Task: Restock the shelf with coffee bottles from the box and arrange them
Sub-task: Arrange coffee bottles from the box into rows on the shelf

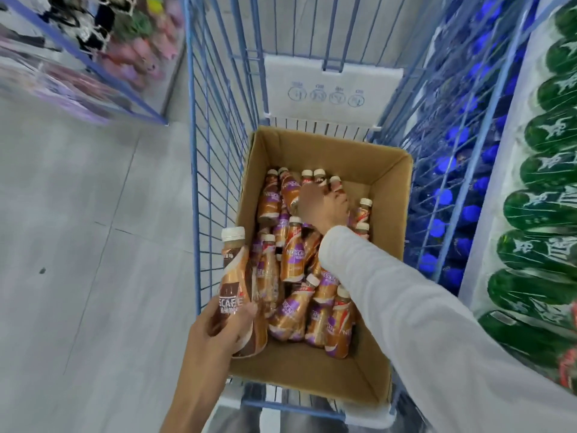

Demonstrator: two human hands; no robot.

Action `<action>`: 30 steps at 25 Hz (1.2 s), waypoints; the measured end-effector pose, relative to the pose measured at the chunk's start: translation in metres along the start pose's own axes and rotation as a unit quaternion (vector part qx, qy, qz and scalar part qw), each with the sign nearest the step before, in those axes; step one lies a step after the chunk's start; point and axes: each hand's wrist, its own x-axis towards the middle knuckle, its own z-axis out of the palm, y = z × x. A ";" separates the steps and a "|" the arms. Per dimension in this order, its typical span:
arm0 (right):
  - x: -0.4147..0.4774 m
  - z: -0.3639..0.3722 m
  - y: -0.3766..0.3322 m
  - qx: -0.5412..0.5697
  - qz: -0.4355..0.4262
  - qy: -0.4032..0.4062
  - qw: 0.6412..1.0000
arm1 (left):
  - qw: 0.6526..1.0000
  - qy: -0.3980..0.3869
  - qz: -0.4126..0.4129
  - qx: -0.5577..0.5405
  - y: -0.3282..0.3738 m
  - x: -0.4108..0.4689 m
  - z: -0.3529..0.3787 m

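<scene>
Left hand (215,335) around a glossy coffee bottle (234,276), right hand (321,207) in the cardboard box (343,154), grip unclear

One cardboard box (312,151) is being counted, and it is being carried in one blue wire cart (191,151). One coffee bottle (236,276) is being held in the left hand (218,335). The loose coffee bottles (292,254) in the box are being tallied at perhaps sixteen, since the pile overlaps and is partly hidden under the right hand (321,207); two hands are being counted in all.
</scene>
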 end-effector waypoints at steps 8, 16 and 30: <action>-0.050 -0.025 0.034 0.328 0.136 -0.147 0.923 | 0.999 -0.033 0.011 -0.011 -0.002 -0.020 -0.004; -0.229 -0.059 0.089 0.640 0.112 -0.173 0.740 | 0.983 -0.143 0.110 0.036 0.018 -0.075 -0.022; -0.526 -0.078 0.164 0.767 -0.025 0.173 0.617 | 0.841 -0.415 0.309 0.159 -0.008 -0.220 -0.054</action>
